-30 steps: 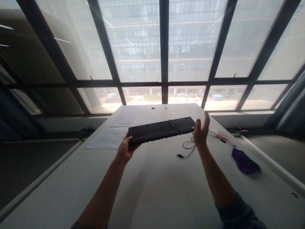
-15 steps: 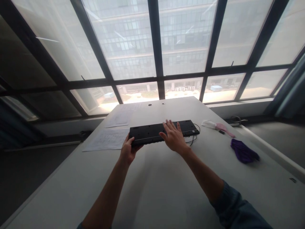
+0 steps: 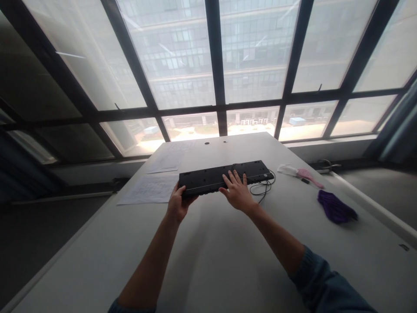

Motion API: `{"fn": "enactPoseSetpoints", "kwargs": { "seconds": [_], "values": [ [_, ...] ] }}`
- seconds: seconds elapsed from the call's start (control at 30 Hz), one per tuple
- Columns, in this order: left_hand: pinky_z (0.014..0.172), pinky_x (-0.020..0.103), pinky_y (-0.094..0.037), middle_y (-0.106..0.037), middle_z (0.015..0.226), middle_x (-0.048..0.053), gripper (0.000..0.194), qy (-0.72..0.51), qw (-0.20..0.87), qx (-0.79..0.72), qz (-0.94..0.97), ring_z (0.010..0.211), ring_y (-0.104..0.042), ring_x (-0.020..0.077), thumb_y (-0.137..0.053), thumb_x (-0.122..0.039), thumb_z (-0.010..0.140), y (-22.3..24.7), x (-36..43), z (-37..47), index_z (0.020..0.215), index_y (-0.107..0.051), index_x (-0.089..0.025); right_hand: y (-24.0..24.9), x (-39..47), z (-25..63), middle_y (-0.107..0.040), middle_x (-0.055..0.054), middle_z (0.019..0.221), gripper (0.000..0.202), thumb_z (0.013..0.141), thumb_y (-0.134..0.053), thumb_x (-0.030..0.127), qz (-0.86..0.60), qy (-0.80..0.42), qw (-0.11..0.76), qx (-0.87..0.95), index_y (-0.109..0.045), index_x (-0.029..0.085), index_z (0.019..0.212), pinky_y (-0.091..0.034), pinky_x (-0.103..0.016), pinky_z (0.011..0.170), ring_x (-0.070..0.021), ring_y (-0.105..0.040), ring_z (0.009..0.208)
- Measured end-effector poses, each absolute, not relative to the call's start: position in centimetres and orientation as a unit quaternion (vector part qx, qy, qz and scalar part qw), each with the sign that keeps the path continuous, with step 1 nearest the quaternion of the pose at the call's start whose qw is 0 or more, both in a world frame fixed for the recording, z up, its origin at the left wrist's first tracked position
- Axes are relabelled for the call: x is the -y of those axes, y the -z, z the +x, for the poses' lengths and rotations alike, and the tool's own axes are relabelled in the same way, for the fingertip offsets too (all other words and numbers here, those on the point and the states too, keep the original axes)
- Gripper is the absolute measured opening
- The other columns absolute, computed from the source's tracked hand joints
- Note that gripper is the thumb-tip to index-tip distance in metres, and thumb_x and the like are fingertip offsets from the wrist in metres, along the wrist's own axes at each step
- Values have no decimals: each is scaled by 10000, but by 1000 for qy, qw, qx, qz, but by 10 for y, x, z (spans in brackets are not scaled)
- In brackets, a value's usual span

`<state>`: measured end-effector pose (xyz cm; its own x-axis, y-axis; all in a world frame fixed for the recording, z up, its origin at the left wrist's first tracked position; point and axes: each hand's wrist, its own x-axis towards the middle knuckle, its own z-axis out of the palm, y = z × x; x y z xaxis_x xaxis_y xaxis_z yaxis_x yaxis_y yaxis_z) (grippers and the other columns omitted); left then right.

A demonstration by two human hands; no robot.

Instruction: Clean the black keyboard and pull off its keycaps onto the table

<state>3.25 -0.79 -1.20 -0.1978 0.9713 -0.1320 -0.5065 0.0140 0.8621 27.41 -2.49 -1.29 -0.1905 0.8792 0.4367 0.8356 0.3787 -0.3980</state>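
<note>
Keyboard [image 3: 211, 177] held underside-up just above the table [image 3: 208, 243]: left hand [image 3: 177, 204] clasps its left end, right hand [image 3: 237, 191] lies flat, fingers spread, on its back (likely light, rigid; best gripped at both ends).

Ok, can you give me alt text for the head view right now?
A flat black plastic keyboard lies underside-up on a white table; the left hand grips its left end while the right hand presses flat on top. A purple cloth lies to the right.
</note>
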Motion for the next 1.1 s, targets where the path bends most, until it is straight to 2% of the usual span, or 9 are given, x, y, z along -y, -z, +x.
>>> {"fn": "enactPoseSetpoints", "kwargs": {
  "seconds": [0.2,0.4,0.6,0.73,0.83,0.9,0.97,1.03,1.1],
  "values": [
    [782,435,-627,-673,1191,51,563,-646,572,-421,279,901,-701,205,-566,-104,846,16,5,32,1348,-535,-358,4,24,281,-95,-95,1650,610,1026,-261,501,-554,52,439,705,-215,224,1568,-66,-585,1188,-273,-23,1521],
    [789,433,-625,-669,1202,45,541,-649,572,-417,279,903,-698,200,-567,-101,847,14,5,29,1323,-557,-359,22,13,285,-421,-150,1522,526,1006,-365,497,-545,-21,344,764,-510,193,1410,-84,-629,1165,-311,-266,1464],
    [777,440,-627,-687,1131,34,506,-649,567,-428,271,843,-701,186,-534,-85,859,7,3,20,1290,-578,-345,5,-9,345,-532,-138,1394,400,982,-338,265,-526,68,602,597,-551,175,1309,-246,-528,1163,-251,-373,1394],
    [797,429,-626,-678,1174,30,546,-654,577,-419,251,877,-702,186,-514,-82,877,-2,5,17,1342,-531,-368,22,-30,410,-554,-188,1277,445,886,-295,190,-562,40,731,384,-539,116,1251,-365,-505,1079,-273,-500,1225],
    [806,441,-624,-642,1257,23,655,-654,584,-425,227,906,-703,192,-507,-69,887,-7,6,15,1425,-418,-430,44,-37,430,-522,-245,1309,504,857,-314,207,-571,2,730,377,-489,67,1308,-473,-482,951,-270,-581,1073],
    [797,453,-626,-619,1295,27,706,-646,592,-428,222,912,-706,202,-502,-59,889,-8,6,14,1456,-360,-455,52,-39,428,-472,-200,1408,526,869,-368,249,-553,-18,712,432,-455,124,1372,-482,-451,961,-255,-558,1155],
    [784,467,-628,-611,1305,33,718,-636,601,-427,227,904,-711,211,-504,-55,889,-8,6,12,1459,-352,-464,55,-40,420,-398,-161,1494,549,909,-406,332,-521,-36,691,500,-391,175,1434,-448,-440,1026,-245,-454,1315],
    [775,477,-628,-619,1288,36,700,-630,607,-426,231,889,-715,214,-509,-58,892,-7,5,8,1446,-377,-465,54,-40,414,-354,-167,1529,588,944,-414,442,-490,-40,671,555,-341,176,1463,-396,-444,1085,-239,-363,1400],
    [765,471,-630,-637,1254,41,670,-628,609,-428,228,875,-717,211,-510,-62,896,-6,4,5,1431,-407,-453,52,-40,413,-363,-189,1523,624,954,-406,527,-474,-25,656,587,-343,160,1455,-348,-457,1124,-241,-362,1408]
  ]
}}
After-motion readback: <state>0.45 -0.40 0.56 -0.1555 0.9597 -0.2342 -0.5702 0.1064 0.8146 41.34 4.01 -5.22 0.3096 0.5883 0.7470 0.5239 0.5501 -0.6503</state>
